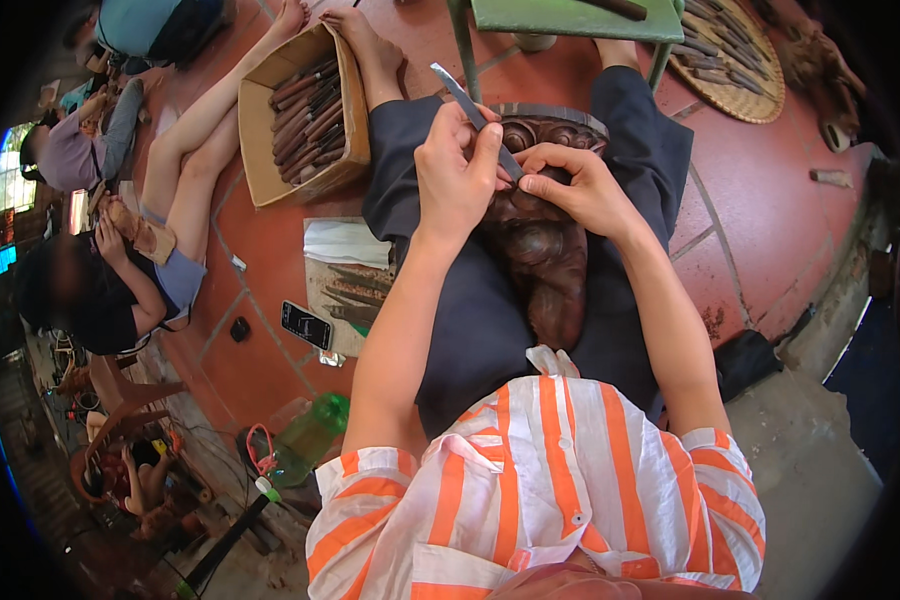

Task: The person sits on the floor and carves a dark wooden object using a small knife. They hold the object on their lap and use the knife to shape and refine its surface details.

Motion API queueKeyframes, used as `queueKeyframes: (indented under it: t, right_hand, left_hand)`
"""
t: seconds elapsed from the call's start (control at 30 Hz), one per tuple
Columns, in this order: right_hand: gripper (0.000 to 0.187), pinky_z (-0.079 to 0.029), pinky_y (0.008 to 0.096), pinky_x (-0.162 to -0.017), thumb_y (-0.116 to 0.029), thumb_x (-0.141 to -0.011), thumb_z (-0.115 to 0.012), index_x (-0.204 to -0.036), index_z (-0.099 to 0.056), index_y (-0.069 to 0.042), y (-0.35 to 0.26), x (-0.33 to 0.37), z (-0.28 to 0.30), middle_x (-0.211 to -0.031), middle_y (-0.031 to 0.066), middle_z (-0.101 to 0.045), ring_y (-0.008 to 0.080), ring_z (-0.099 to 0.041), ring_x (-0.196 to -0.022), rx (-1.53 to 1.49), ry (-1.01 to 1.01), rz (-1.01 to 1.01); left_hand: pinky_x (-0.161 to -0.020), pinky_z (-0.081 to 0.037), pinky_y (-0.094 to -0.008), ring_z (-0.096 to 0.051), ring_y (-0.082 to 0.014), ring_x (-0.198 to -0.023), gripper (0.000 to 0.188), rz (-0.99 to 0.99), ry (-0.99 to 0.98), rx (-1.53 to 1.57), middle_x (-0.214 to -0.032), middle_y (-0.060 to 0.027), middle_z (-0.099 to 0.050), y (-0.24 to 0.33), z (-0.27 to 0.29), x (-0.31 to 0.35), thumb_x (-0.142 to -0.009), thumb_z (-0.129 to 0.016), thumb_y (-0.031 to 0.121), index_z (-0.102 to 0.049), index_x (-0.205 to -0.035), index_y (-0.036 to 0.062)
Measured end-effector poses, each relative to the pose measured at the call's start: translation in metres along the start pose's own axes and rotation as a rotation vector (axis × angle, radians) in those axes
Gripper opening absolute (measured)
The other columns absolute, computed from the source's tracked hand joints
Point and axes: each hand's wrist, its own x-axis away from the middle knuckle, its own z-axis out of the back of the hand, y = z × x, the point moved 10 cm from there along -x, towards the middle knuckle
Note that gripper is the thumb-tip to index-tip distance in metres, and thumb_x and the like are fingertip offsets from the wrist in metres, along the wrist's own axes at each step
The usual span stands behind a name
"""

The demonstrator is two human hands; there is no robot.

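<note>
Atop the dark brown carved wooden piece [540, 250], left hand [457, 175] grips a slim metal chisel [475, 115] tight; right hand [580, 190] pinches its tip against the carving.

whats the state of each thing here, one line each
left hand: closed around the chisel
right hand: fingertips pressed on the carving beside the blade
chisel: tilted, tip down on the carving
wood carving: lying along the lap
cardboard box: open, full of tools
phone: flat on the floor, screen dark
green bottle: lying on its side
</note>
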Motion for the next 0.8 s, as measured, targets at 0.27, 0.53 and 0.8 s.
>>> queueKeyframes:
  t: [0.27, 0.53, 0.8]
  right_hand:
    - [0.023, -0.047, 0.0296, -0.080, -0.016, -0.084, -0.068, -0.095, -0.064, 0.003, 0.003, -0.002, 0.001, -0.094, 0.0061, -0.068, 0.0117, -0.059, -0.085, 0.076, 0.018, -0.056]
    - [0.020, -0.047, 0.0281, -0.083, -0.014, -0.083, -0.069, -0.095, -0.065, 0.002, 0.002, -0.003, 0.001, -0.099, 0.0068, -0.068, 0.0122, -0.060, -0.088, 0.234, 0.073, -0.085]
    - [0.020, -0.047, 0.0282, -0.079, -0.015, -0.082, -0.069, -0.094, -0.066, 0.000, -0.005, -0.002, -0.001, -0.094, 0.0054, -0.068, 0.0132, -0.061, -0.085, 0.196, 0.061, -0.017]
  left_hand:
    - [-0.046, -0.046, -0.0230, -0.059, -0.0094, -0.051, 0.010, -0.188, 0.051, -0.143, -0.063, -0.0071, -0.058, 0.013, 0.005, 0.003, -0.091, -0.056, 0.004, -0.050, -0.094, -0.0030]
    - [-0.046, -0.049, -0.0202, -0.060, -0.0089, -0.054, 0.012, -0.245, 0.030, -0.185, -0.072, -0.0065, -0.060, 0.012, 0.005, 0.005, -0.093, -0.055, 0.006, -0.049, -0.099, -0.0025]
    - [-0.045, -0.047, -0.0225, -0.060, -0.0097, -0.053, 0.011, -0.222, 0.076, -0.119, -0.065, -0.0076, -0.058, 0.010, 0.010, 0.011, -0.092, -0.057, 0.006, -0.049, -0.095, -0.0020]
